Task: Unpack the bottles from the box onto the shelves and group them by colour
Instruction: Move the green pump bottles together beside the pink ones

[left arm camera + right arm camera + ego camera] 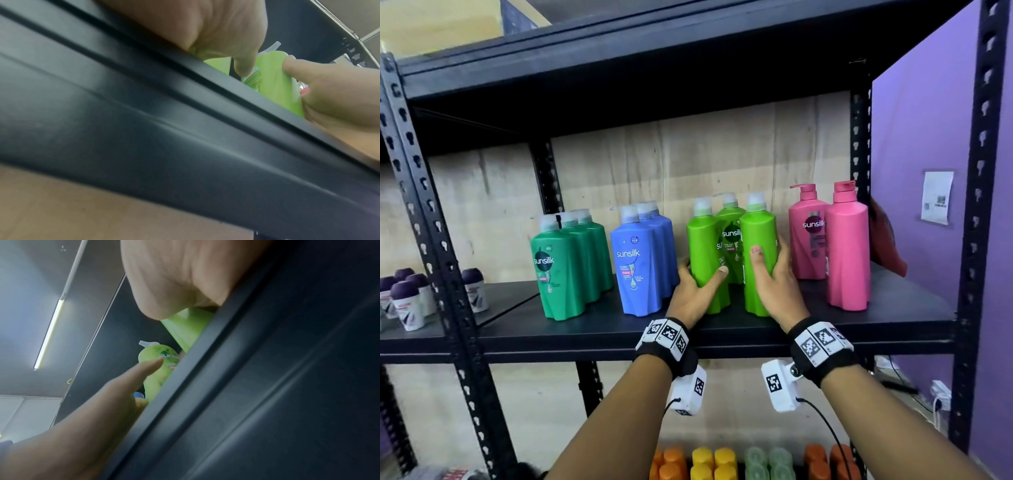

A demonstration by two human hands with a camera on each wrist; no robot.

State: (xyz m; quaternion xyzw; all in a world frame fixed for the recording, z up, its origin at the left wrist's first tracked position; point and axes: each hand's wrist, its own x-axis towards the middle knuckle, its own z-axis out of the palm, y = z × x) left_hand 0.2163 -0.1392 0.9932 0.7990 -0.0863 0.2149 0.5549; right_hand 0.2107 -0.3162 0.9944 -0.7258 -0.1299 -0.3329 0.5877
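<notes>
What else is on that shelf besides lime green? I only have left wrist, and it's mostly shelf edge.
Observer: The head view shows four colour groups on the shelf, left to right: dark green bottles, blue bottles, lime bottles, pink bottles.
Operator: Which lime ones are held?
Observer: The left hand grips the front left lime bottle, and the right hand grips the front right lime bottle. Both bottles are upright.
Operator: How many pink?
Observer: Two are visible, upright, to the right of the lime group.
</notes>
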